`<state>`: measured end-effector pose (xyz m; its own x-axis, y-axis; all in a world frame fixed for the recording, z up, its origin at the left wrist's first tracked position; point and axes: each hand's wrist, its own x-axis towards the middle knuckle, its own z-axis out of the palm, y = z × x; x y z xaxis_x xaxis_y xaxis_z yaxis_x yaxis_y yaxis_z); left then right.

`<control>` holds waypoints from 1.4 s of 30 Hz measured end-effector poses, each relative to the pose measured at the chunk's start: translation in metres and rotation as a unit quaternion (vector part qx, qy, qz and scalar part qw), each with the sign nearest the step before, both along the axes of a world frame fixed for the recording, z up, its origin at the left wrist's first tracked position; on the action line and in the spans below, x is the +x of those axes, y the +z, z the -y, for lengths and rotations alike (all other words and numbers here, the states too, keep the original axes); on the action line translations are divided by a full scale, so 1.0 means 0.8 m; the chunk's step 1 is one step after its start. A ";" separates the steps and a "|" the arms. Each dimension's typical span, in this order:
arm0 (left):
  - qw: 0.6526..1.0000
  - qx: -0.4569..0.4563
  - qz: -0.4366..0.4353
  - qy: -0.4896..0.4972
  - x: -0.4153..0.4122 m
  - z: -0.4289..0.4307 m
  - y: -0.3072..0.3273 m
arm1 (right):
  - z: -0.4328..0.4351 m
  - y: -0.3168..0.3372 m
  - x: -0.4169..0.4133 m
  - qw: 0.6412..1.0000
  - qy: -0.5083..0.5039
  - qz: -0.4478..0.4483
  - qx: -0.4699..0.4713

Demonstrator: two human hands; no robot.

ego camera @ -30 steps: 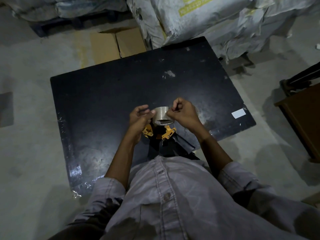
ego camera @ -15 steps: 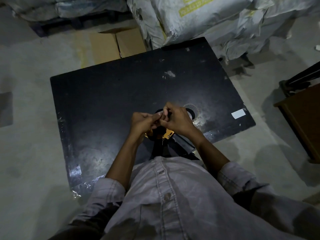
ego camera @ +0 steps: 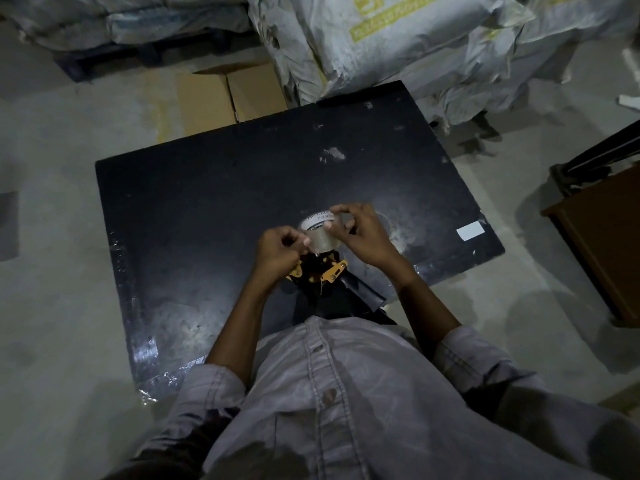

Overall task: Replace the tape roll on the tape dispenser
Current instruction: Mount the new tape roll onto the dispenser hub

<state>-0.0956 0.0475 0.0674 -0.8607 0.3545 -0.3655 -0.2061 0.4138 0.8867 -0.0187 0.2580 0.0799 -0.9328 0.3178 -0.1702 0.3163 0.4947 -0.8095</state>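
Both hands up over the near middle of the black counter (ego camera: 194,209), holding the tape roll (ego camera: 320,233) between them. Roll sits just above and a touch beyond the yellow tape dispenser (ego camera: 317,270), so basically right on top of where it has to go. Left hand (ego camera: 277,252) curled, fingertips pinched at the roll's left side, looks like picking at the loose tape end, hard to say for sure. Right hand (ego camera: 363,237) wrapped round the right side, thumb and finger on the printed core rim. Both about equally near, right one doing the carrying by the look of it. Core hole tilted up and away from the person, so the roll's axis runs roughly up and forward. Probably needs tipping to line up with the dispenser's hub, which is hidden under the hands. Dim light, not much more detail to get.
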 end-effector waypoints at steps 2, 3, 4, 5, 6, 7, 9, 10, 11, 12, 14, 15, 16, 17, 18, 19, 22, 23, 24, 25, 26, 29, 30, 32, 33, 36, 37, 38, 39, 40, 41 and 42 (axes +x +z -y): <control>0.999 -0.010 -0.043 -0.028 -0.001 0.004 -0.004 | 0.003 0.001 0.004 0.997 -0.034 0.028 -0.070; 0.997 -0.013 -0.059 -0.044 0.000 0.007 -0.006 | 0.004 0.001 0.004 0.993 -0.039 0.039 -0.108; 0.996 -0.012 -0.073 -0.057 0.001 0.010 -0.008 | 0.004 0.002 0.005 0.989 -0.030 0.050 -0.136; 0.995 -0.010 -0.080 -0.063 0.002 0.013 -0.010 | 0.004 0.003 0.006 0.987 -0.013 0.061 -0.147; 0.995 -0.006 -0.080 -0.064 0.004 0.015 -0.011 | 0.004 0.006 0.008 0.988 0.006 0.071 -0.138; 0.995 -0.005 -0.082 -0.063 0.005 0.017 -0.011 | 0.003 0.008 0.008 0.989 0.026 0.079 -0.119; 0.992 -0.010 -0.106 -0.068 0.007 0.019 -0.012 | 0.002 0.011 0.009 0.992 0.065 0.081 -0.073; 0.991 -0.013 -0.115 -0.070 0.008 0.020 -0.013 | 0.003 0.011 0.008 0.993 0.078 0.077 -0.044; 0.991 -0.014 -0.117 -0.070 0.008 0.020 -0.015 | 0.003 0.011 0.007 0.994 0.085 0.074 -0.015; 0.991 -0.014 -0.113 -0.070 0.009 0.021 -0.017 | 0.004 0.011 0.006 0.993 0.086 0.077 0.008; 0.993 -0.019 -0.096 -0.063 0.013 0.022 -0.021 | 0.006 0.011 0.005 0.992 0.079 0.092 0.035; 0.994 -0.023 -0.090 -0.060 0.016 0.022 -0.022 | 0.008 0.010 0.004 0.991 0.073 0.100 0.048; 0.994 -0.022 -0.089 -0.059 0.018 0.022 -0.022 | 0.010 0.008 0.004 0.990 0.068 0.107 0.061; 0.994 -0.016 -0.089 -0.061 0.020 0.022 -0.023 | 0.011 0.007 0.004 0.989 0.062 0.111 0.068; 0.994 -0.007 -0.087 -0.066 0.021 0.023 -0.023 | 0.013 0.006 0.004 0.989 0.056 0.116 0.070; 0.994 0.000 -0.083 -0.069 0.022 0.024 -0.024 | 0.013 0.007 0.003 0.989 0.050 0.119 0.070; 0.996 0.004 -0.070 -0.063 0.022 0.025 -0.028 | 0.012 0.010 0.001 0.988 0.042 0.120 0.085; 0.996 0.001 -0.074 -0.057 0.022 0.024 -0.031 | 0.011 0.011 0.002 0.988 0.046 0.117 0.088; 0.996 -0.003 -0.078 -0.052 0.022 0.024 -0.033 | 0.010 0.011 0.002 0.988 0.052 0.114 0.091; 0.995 -0.006 -0.082 -0.049 0.022 0.024 -0.034 | 0.010 0.010 0.003 0.988 0.060 0.110 0.092; 0.995 -0.011 -0.090 -0.048 0.023 0.024 -0.034 | 0.010 0.011 0.005 0.988 0.067 0.106 0.095; 0.991 -0.030 -0.118 -0.053 0.023 0.025 -0.042 | 0.011 0.012 0.006 0.986 0.082 0.099 0.106; 0.989 -0.037 -0.128 -0.058 0.024 0.026 -0.043 | 0.011 0.013 0.007 0.985 0.086 0.100 0.109; 0.986 -0.042 -0.145 -0.067 0.025 0.025 -0.047 | 0.013 0.013 0.007 0.983 0.096 0.099 0.118; 0.985 -0.045 -0.151 -0.071 0.025 0.025 -0.048 | 0.014 0.014 0.007 0.983 0.101 0.097 0.122; 0.981 -0.051 -0.172 -0.073 0.027 0.026 -0.049 | 0.017 0.017 0.005 0.980 0.114 0.096 0.129; 0.979 -0.049 -0.181 -0.074 0.028 0.026 -0.050 | 0.017 0.017 0.005 0.980 0.118 0.094 0.129; 0.977 -0.047 -0.191 -0.079 0.027 0.027 -0.051 | 0.016 0.016 0.005 0.980 0.121 0.090 0.129; 0.975 -0.045 -0.200 -0.085 0.027 0.027 -0.053 | 0.015 0.015 0.005 0.980 0.122 0.087 0.128; 0.973 -0.044 -0.209 -0.091 0.026 0.028 -0.053 | 0.013 0.013 0.006 0.981 0.122 0.086 0.128; 0.971 -0.043 -0.216 -0.094 0.026 0.027 -0.053 | 0.011 0.011 0.006 0.981 0.120 0.086 0.127; 0.969 -0.041 -0.223 -0.097 0.025 0.027 -0.053 | 0.008 0.009 0.007 0.981 0.118 0.085 0.125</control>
<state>-0.0754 0.0262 0.0251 -0.8595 0.5110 -0.0071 0.2784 0.4798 0.8320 -0.0132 0.2514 0.0874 -0.9502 0.1473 -0.2746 0.2889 0.7468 -0.5991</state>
